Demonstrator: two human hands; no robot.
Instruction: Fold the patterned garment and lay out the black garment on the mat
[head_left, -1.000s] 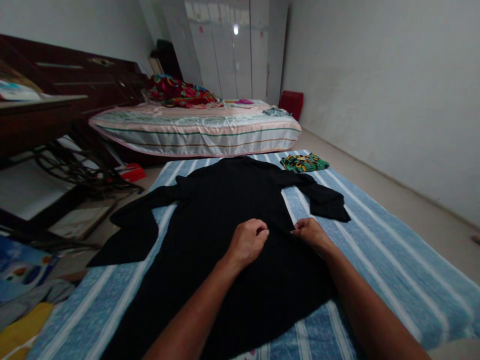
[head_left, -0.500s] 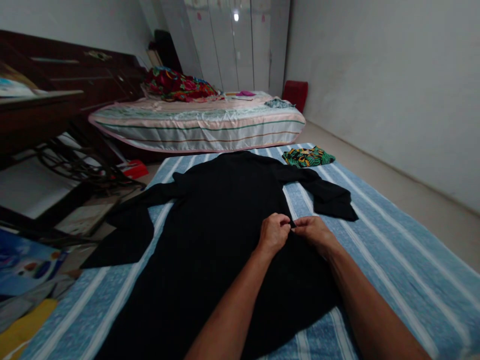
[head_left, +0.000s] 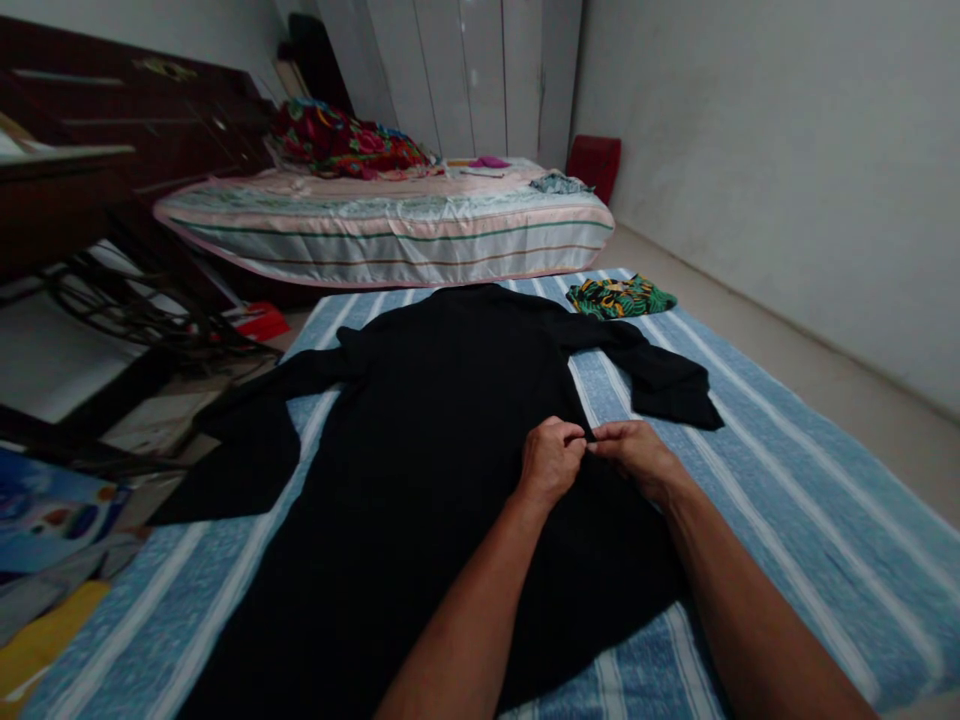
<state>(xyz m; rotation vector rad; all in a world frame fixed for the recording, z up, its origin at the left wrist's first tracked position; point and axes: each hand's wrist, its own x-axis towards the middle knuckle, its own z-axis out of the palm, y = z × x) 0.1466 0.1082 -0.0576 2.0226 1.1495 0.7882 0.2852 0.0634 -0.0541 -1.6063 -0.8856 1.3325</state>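
A long-sleeved black dress [head_left: 435, 450] lies spread out on a blue and white striped bedspread [head_left: 787, 480], its collar end away from me. Its left sleeve hangs toward the bed's left edge, and the right sleeve is bent on the bedspread. My left hand [head_left: 553, 460] pinches the dress's right side edge at about waist height. Right beside it, my right hand [head_left: 636, 455] grips the same edge between thumb and fingers. The fingertips of both hands nearly touch. Any small detail between them is too dark to make out.
A green, black and yellow patterned cloth [head_left: 621, 297] lies at the far right corner. Beyond stands another bed [head_left: 390, 235] with a red floral blanket [head_left: 345, 140]. A dark table with an iron frame [head_left: 67, 200] is at left. A red object [head_left: 595, 165] stands near the wall.
My view has tipped slightly, so the scene sits a little higher in the picture. Both hands keep their pinch on the dress's side edge, with hardly any movement.
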